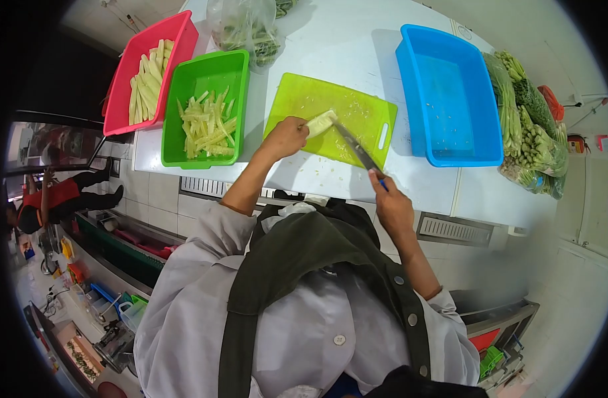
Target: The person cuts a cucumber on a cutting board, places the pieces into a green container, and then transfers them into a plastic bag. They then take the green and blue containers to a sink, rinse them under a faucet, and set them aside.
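Note:
On the lime-green cutting board (297, 93) lies a pale green vegetable piece (321, 125). My left hand (286, 138) is closed round its left end, over the board's lower left edge. My right hand (393, 204) grips the handle of a knife (357, 148) at the board's lower right; the blade's tip end touches or nearly touches the right end of the piece. Small seeds and bits are scattered on the board. A green tub (209, 131) to the left holds cut pale strips (209, 126).
Behind the green tub, a red tub (179, 41) holds long peeled pieces. A plastic bag (247, 30) of greens lies at the back. Right of the board are a blue tub (453, 99) and bagged green vegetables (533, 126). A person (58, 199) stands far left.

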Available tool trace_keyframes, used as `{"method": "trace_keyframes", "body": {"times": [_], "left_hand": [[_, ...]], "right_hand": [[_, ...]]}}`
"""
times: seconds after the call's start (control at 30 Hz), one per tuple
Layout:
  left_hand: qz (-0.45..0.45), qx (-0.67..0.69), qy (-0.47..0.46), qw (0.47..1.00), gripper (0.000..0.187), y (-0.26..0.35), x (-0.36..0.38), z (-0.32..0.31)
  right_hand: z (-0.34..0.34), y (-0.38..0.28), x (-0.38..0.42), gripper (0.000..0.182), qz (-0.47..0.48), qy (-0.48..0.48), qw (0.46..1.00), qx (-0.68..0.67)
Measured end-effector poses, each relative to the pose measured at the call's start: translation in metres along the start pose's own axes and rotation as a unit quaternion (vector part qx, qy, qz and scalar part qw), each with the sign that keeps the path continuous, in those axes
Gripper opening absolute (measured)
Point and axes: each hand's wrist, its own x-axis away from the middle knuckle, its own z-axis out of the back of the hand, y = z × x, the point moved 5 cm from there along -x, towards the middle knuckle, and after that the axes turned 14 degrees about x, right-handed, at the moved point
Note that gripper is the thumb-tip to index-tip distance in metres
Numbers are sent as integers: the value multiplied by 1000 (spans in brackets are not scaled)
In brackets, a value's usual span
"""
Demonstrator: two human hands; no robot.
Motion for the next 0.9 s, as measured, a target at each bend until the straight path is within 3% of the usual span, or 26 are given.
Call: {"method": "trace_keyframes", "body": {"times": [0.07,0.3,0.33,0.37,0.43,0.6,0.7,0.83,0.9], "left_hand": [[7,10,-7,1000,30,1,3,5],[24,23,-8,999,31,4,5,4],[15,26,-16,999,31,4,5,3],[15,25,-15,999,31,3,6,4],[33,57,-13,998,30,3,12,7],[43,87,-11,995,30,1,18,18],[40,75,-8,996,29,1,16,18],[41,50,1,998,31,9,30,21],[31,60,3,998,32,6,39,22]], "right_hand": [[-5,16,1,55,-49,-34,998,18],[3,-11,-12,53,12,22,999,-25],[0,-17,-14,53,6,-36,999,-5],[-5,-15,-14,53,7,-36,999,-6],[-15,-1,-15,52,-50,-18,999,-8],[-2,4,-13,55,-33,-28,999,10],[1,-8,-13,47,28,-25,999,-2],[-4,6,-21,47,-5,-43,999,-12],[-3,16,-31,46,-79,-65,995,1]]}}
